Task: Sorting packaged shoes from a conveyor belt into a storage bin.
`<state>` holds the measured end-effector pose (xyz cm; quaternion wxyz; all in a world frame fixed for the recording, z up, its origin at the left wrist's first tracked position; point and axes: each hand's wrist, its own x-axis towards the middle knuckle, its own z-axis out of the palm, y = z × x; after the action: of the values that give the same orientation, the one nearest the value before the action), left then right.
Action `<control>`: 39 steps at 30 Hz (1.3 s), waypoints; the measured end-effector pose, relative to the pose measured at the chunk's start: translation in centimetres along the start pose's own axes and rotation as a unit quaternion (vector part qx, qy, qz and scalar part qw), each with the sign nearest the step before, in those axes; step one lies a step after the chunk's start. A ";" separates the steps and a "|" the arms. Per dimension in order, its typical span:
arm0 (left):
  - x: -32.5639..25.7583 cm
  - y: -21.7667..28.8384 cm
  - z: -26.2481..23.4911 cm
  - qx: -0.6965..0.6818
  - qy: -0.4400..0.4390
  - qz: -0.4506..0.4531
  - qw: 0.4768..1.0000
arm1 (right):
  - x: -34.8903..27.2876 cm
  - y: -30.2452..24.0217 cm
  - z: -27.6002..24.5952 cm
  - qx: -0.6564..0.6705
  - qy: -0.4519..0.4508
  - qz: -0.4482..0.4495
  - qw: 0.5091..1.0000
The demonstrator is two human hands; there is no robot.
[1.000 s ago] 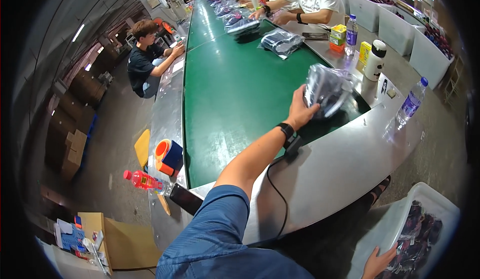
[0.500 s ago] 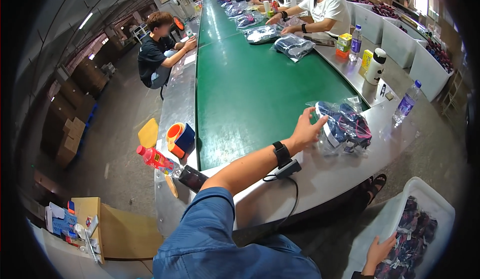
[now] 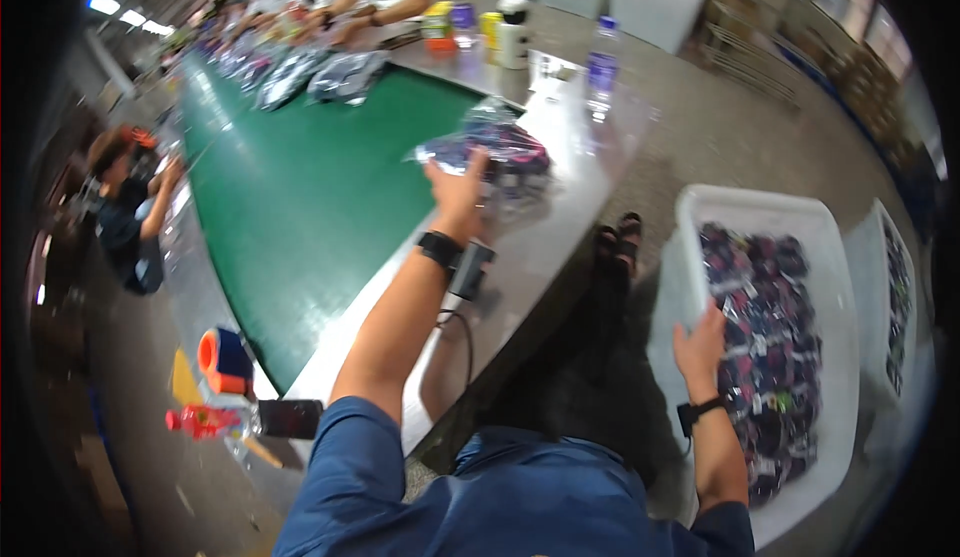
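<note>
Left hand (image 3: 457, 195), grip spread against clear-bagged dark goods (image 3: 518, 150), hold unclear, is best supporting them evenly; right hand (image 3: 702, 349), grip wide, is lying by the white tub (image 3: 765, 200) rim.

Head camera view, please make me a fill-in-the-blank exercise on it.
The belt is ____ in colour.
The wearer's hand at the bagged shoes by the belt's corner is the ____ one.
The white bin stands to the ____ of the metal table.
The bottle beside the dark phone has a ____ cap.
Missing words: green; left; right; red.
</note>
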<state>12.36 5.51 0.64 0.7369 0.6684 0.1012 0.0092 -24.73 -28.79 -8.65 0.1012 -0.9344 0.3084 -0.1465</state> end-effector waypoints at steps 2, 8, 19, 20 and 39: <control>1.3 0.5 1.8 0.045 0.030 -0.017 0.998 | -0.2 0.5 0.0 -0.034 0.009 0.015 0.999; 2.3 -0.5 1.7 0.117 0.060 0.004 0.991 | -1.0 -0.5 -1.4 -0.018 -0.003 0.039 0.999; -12.6 -2.3 2.6 -0.198 -0.315 -0.191 0.908 | -1.4 -4.2 -7.9 0.235 0.168 -0.093 0.953; -15.3 -1.8 3.4 -0.174 -0.330 -0.185 0.909 | -1.9 -5.9 -10.0 0.302 0.142 -0.117 0.935; -31.9 -3.5 7.8 0.049 -0.628 -0.061 0.774 | -12.6 2.1 -20.6 0.093 0.103 -0.085 0.987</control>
<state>-18.05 -7.25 2.17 0.6020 0.5532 -0.3434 -0.4623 -42.44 -24.83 7.40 0.1423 -0.9238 0.2214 -0.2780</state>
